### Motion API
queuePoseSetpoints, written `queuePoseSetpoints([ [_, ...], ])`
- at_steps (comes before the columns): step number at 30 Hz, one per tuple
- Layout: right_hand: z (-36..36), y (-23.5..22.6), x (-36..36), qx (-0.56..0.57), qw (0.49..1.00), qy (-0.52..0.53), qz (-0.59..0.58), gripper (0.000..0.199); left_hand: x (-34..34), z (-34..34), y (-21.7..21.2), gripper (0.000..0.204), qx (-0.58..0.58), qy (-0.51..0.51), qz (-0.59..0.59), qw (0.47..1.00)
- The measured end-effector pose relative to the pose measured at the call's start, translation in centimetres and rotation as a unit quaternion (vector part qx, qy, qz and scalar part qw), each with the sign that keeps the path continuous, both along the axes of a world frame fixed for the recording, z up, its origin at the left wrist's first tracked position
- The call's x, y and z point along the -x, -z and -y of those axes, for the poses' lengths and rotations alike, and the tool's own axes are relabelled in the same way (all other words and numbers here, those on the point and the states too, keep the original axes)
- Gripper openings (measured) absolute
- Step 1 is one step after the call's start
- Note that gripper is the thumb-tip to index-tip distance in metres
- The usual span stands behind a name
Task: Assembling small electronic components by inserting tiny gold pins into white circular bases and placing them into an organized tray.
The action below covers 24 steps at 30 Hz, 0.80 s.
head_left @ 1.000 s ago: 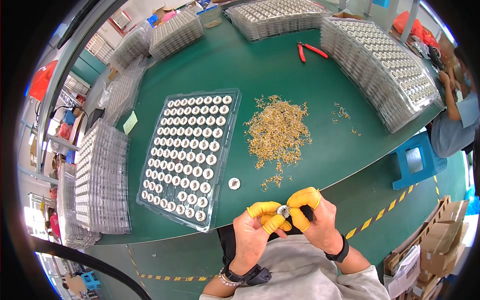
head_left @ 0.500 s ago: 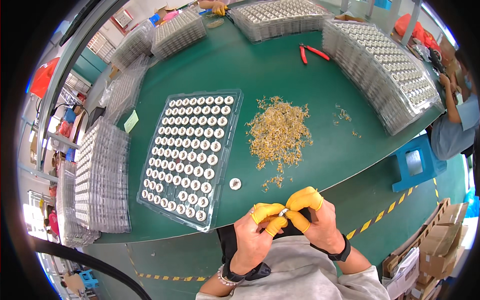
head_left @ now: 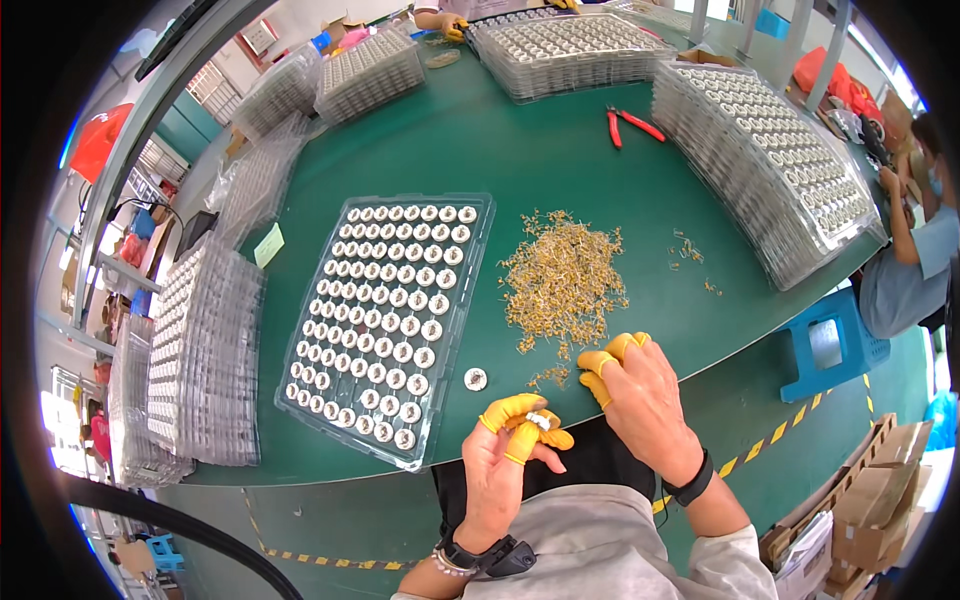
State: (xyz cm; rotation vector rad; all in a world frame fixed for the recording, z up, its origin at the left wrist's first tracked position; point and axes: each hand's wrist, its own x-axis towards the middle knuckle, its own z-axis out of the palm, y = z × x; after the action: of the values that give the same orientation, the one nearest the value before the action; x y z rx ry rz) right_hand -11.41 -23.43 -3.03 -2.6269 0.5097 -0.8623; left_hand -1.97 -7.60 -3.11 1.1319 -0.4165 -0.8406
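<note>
My left hand (head_left: pixel 505 455), with yellow finger cots, pinches a small round white part (head_left: pixel 541 421) at the table's near edge. My right hand (head_left: pixel 640 395), also in yellow finger cots, has its fingers spread and its fingertips near the lower edge of a heap of small brass pieces (head_left: pixel 562 282). It holds nothing that I can see. One loose round white part (head_left: pixel 476 379) lies on the green table between the heap and a clear tray (head_left: pixel 478 262) filled with rows of the same white parts.
Stacks of clear filled trays stand at the left (head_left: pixel 205 350), back (head_left: pixel 560 50) and right (head_left: pixel 775 160). Red-handled pliers (head_left: pixel 630 123) lie at the back. A seated person (head_left: pixel 915 240) is at the right edge, beside a blue stool (head_left: pixel 835 345).
My hands were together on the small part. Now the right hand has let go and moved up and right toward the brass heap, while the left keeps the part.
</note>
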Motion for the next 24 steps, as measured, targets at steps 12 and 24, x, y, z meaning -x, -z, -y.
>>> queuePoseSetpoints([
  [12, 0.7, -0.2, 2.0, -0.008, 1.000, -0.028, 0.001, 0.020, -0.6, 0.0, -0.2, 0.022, 0.017, 0.032, -0.056, 0.998],
  [24, -1.0, -0.1, 1.5, -0.254, 0.959, -0.086, 0.093, 0.018, 0.2, 0.0, -0.7, 0.021, -0.035, 0.060, -0.044, 0.997],
])
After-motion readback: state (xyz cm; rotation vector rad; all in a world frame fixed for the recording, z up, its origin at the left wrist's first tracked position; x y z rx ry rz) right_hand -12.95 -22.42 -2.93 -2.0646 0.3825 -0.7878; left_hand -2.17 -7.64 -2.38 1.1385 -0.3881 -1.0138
